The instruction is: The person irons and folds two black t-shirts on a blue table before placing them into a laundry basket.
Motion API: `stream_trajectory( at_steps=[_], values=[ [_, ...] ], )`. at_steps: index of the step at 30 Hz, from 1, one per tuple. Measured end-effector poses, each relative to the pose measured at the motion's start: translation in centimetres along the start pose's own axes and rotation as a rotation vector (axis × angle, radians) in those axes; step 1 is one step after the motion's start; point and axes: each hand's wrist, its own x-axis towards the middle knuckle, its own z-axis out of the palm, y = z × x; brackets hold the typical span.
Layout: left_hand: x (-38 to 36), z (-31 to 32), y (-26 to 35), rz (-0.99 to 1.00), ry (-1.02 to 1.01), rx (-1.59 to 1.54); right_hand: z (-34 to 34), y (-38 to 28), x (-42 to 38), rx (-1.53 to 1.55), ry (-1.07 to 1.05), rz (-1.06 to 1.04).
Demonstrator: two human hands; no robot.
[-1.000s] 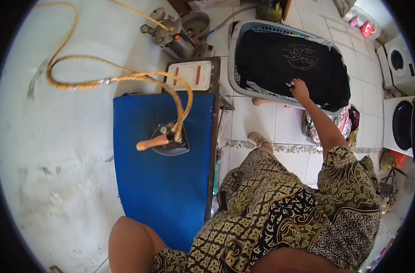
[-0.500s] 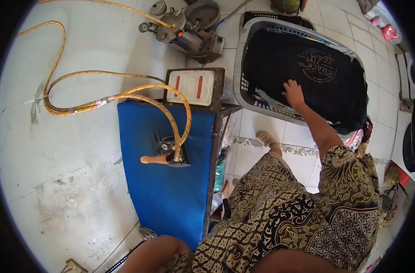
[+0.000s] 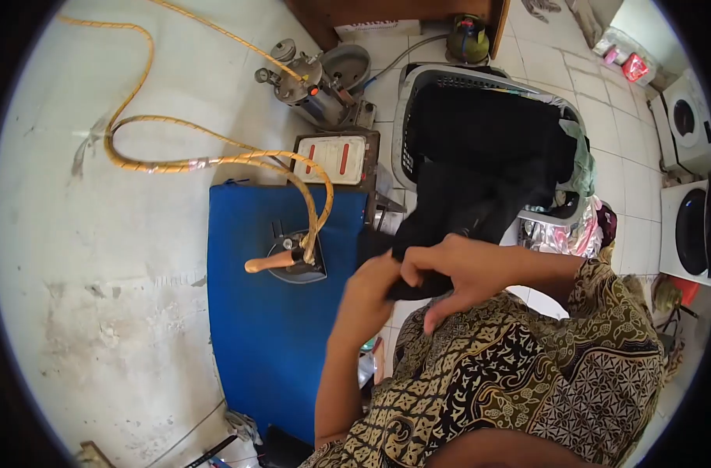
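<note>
A black T-shirt (image 3: 468, 199) stretches from the laundry basket (image 3: 405, 129) toward my body, its near end bunched up at my hands. My left hand (image 3: 367, 300) is closed on that near end, beside the edge of the blue ironing board (image 3: 281, 351); its fingertips are partly hidden. Close by on the right, my right hand (image 3: 468, 269) has its fingers curled on the same cloth, thumb pointing down. On the board rests a steam iron (image 3: 297, 261) with a wooden handle, touched by neither hand.
A yellow hose (image 3: 164, 166) loops from the iron along the white wall. Behind the board stand an iron rest plate (image 3: 332, 160) and a metal steam boiler (image 3: 313, 97). A green gas cylinder (image 3: 468, 40) is at the back; washing machines (image 3: 691, 234) line the right.
My right hand has come back from the basket toward my body, drawing the black T-shirt partly out. My left hand has come into view and taken hold of it. The view has shifted slightly.
</note>
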Motion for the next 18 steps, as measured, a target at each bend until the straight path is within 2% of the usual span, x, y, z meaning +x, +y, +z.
stream_trajectory(
  at_steps=[1,2,3,4,5,6,8,9,11,13,14,15,17,18],
  values=[
    [-2.2,-1.9,2.3,-0.049,0.095,-0.034,0.9,-1.4,-0.4,-0.133,-0.008,0.110],
    [-4.6,-3.5,4.1,0.003,0.145,0.034,2.3,-0.8,-0.7,-0.146,-0.017,0.101],
    [-7.3,-4.9,5.5,0.054,0.199,0.105,3.9,1.6,-1.1,-0.376,-0.044,0.084],
    [-10.4,-5.7,6.6,-0.011,0.229,0.091,5.4,4.0,-1.5,-0.607,-0.072,0.060],
    [-13.8,-6.3,7.5,-0.082,0.266,0.079,7.0,5.6,-1.9,-0.699,-0.005,-0.113],
    [-17.2,-6.6,8.2,-0.101,0.345,0.062,7.9,4.9,-1.8,-0.709,-0.034,-0.150],
    [-23.8,-6.6,9.4,-0.123,0.595,0.112,9.5,3.3,-0.6,-0.571,-0.051,-0.047],
    [-27.0,-6.3,10.2,-0.122,0.761,0.186,9.9,2.1,0.4,-0.357,-0.137,-0.010],
    [-33.9,-5.3,12.1,-0.250,0.977,0.132,11.2,-2.9,1.4,-0.085,-0.243,0.030],
    [-40.2,-3.8,13.5,-0.259,0.840,-0.069,13.4,-7.1,2.1,-0.134,-0.339,-0.030],
    [-43.4,-3.0,14.2,-0.274,0.774,-0.165,14.4,-8.6,2.5,-0.183,-0.454,-0.007],
    [-45.2,-2.7,16.1,-0.344,0.539,-0.240,15.2,-9.9,2.4,-0.235,-0.572,0.009],
    [-48.1,1.4,16.0,-0.113,0.261,-0.353,16.8,-11.7,2.9,-0.204,-0.894,-0.057],
    [-48.8,3.9,16.0,-0.004,0.130,-0.436,17.2,-12.4,3.0,-0.276,-0.979,-0.098]
  ],
)
